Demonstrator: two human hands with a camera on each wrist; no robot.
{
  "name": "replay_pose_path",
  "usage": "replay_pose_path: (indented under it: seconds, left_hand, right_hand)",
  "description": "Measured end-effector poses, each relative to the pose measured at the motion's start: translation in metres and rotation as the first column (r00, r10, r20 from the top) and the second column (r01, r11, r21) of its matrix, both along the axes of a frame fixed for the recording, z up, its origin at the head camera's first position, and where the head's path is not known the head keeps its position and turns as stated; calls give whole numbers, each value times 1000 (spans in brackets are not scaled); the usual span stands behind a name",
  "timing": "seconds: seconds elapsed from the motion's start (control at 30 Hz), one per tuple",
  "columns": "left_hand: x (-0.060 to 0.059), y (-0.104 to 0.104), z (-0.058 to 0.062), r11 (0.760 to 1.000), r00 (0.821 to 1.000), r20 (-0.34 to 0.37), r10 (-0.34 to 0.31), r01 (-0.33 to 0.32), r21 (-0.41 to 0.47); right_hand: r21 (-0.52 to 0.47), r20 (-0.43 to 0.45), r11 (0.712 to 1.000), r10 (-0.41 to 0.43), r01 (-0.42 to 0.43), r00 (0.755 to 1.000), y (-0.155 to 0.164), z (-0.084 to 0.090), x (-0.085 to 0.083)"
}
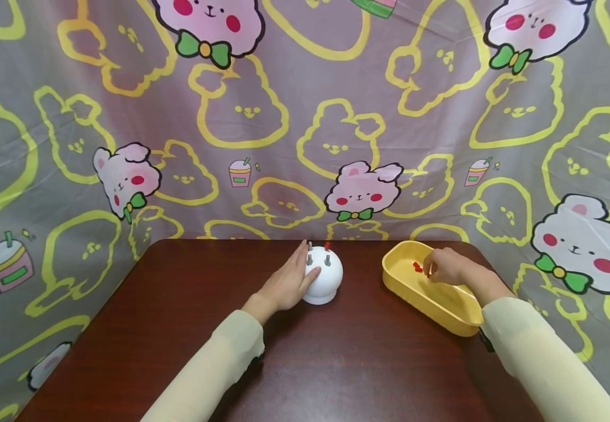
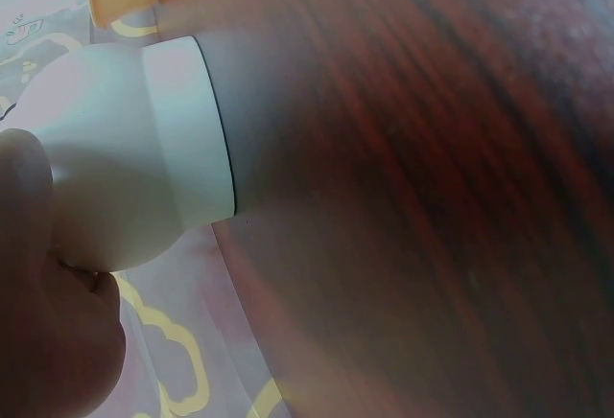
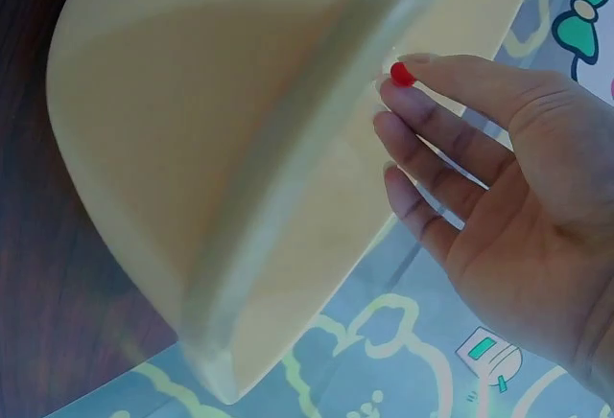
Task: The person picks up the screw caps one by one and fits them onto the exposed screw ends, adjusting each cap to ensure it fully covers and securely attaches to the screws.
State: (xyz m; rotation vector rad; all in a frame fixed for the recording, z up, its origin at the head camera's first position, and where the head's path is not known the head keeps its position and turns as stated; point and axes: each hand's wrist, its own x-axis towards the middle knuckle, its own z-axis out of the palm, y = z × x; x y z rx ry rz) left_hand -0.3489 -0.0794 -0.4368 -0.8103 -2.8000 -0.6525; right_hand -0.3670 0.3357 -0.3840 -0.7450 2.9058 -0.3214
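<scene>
A white ball-shaped holder [image 1: 324, 283] on a flat round base stands on the table, with grey pegs and one red peg [image 1: 327, 246] sticking up from its top. My left hand [image 1: 286, 283] holds its left side, the thumb across the front and the fingers along the far side. Over the yellow tray [image 1: 415, 299], my right hand [image 1: 448, 266] pinches a small red piece [image 3: 402, 75] between thumb and index finger. More small red pieces [image 1: 418, 267] lie in the tray just left of that hand.
The dark reddish-brown wooden table [image 1: 178, 328] ends at a patterned cloth [image 1: 283, 129] hanging behind and at both sides. The tray's raised rim stands to the right of the white holder, with table surface between them.
</scene>
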Motion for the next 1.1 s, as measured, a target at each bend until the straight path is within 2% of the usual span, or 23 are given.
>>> replay_pose_path:
  seconds: [0.2, 0.33, 0.53, 1.1]
  left_hand:
    - [-1, 0, -1, 1000, 1000, -5, 0, 0, 2]
    - [0, 0, -1, 1000, 1000, 0, -1, 1, 2]
    - [1, 0, -1, 1000, 1000, 11, -5, 5, -3]
    - [-1, 0, -2, 1000, 1000, -15, -3, 3, 5]
  right_hand:
    - [-15, -50, 1000, 26, -27, 998, -1, 1, -1]
    - [-30, -119, 998, 44, -48, 992, -2, 0, -2]
    - [-87, -188, 993, 63, -81, 980, -8, 2, 1]
    - [-154, -280, 979, 88, -135, 956, -40, 22, 6]
